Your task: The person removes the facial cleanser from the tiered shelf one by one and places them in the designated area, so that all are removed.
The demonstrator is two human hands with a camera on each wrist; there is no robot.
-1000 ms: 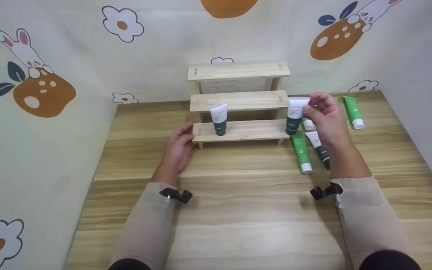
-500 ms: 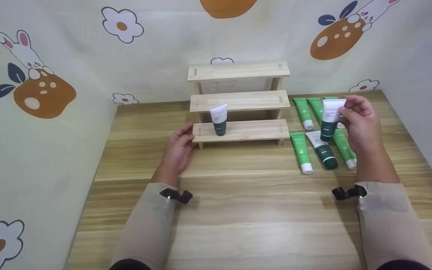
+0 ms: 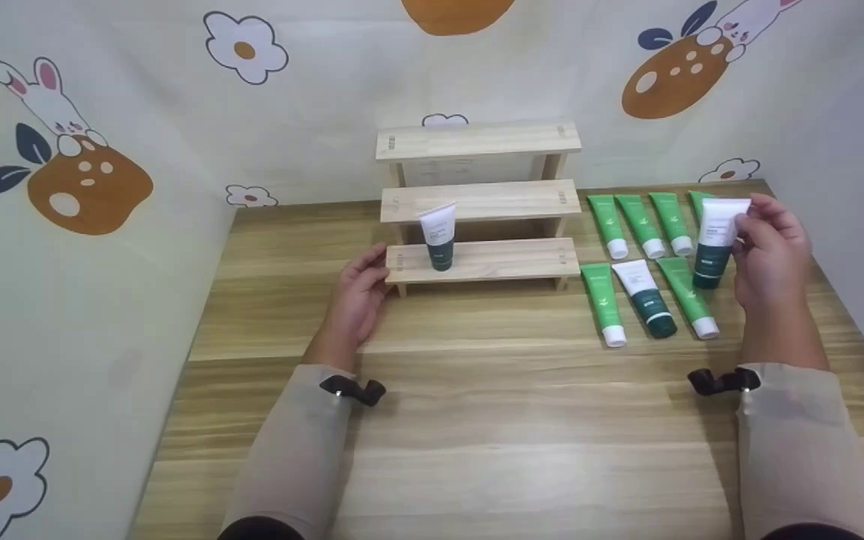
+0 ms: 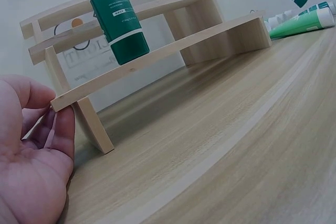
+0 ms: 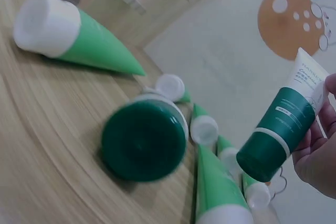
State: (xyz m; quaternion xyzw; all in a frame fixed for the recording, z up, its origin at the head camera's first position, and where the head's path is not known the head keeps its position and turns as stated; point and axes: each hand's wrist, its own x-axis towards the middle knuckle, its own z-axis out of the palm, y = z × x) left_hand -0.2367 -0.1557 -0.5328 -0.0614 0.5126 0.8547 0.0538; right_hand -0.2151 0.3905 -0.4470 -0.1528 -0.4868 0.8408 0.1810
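Observation:
My right hand (image 3: 773, 259) pinches a white and dark green squeeze tube (image 3: 715, 244) by its flat white end, cap down. In the right wrist view this tube (image 5: 286, 116) hangs above the lying ones. My left hand (image 3: 357, 300) holds the left end of the lowest step of a wooden three-step stand (image 3: 499, 262); in the left wrist view the thumb lies over the plank (image 4: 131, 72) and fingers are under it. A matching tube (image 3: 439, 238) stands upright on its cap on that lowest step, left of the middle.
Right of the stand lie several green tubes with white caps (image 3: 604, 304), in two rows. Among the front ones lies another white and dark green tube (image 3: 646, 298). A patterned wall covering (image 3: 312, 112) rises behind the wood-grain table (image 3: 477, 420).
My right hand has carried its tube rightward, from beside the right end of the lowest step to over the right end of the lying tubes. The left hand has stayed put.

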